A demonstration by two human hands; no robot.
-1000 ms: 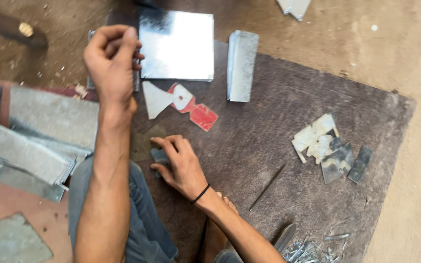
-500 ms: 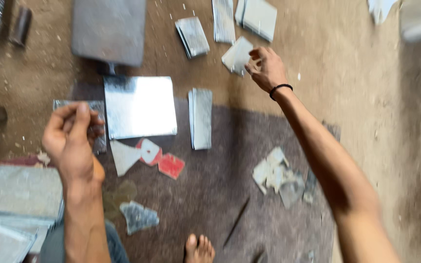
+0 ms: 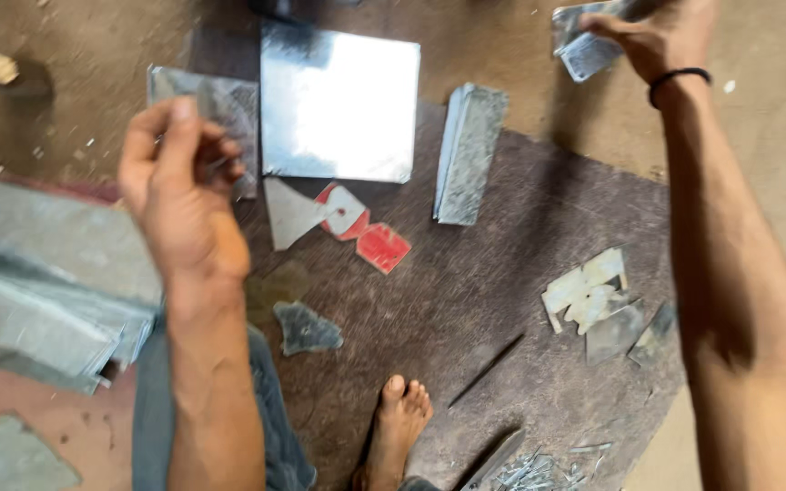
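I saw a small metal sheet piece (image 3: 584, 41) held at the top right above the dirt floor (image 3: 775, 136), its long axis running roughly left to right. The right hand (image 3: 661, 36) pinched it, fingers closed on it. The left hand (image 3: 184, 195) hung half curled, thumb meeting fingertips; whether it gripped anything I couldn't tell. One large shiny square sheet (image 3: 338, 105) and one folded strip (image 3: 468, 155) lay near on the dark mat (image 3: 520, 273).

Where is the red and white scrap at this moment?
The red and white scrap lies on the dark mat, left of centre in the head view, just below the shiny sheet.
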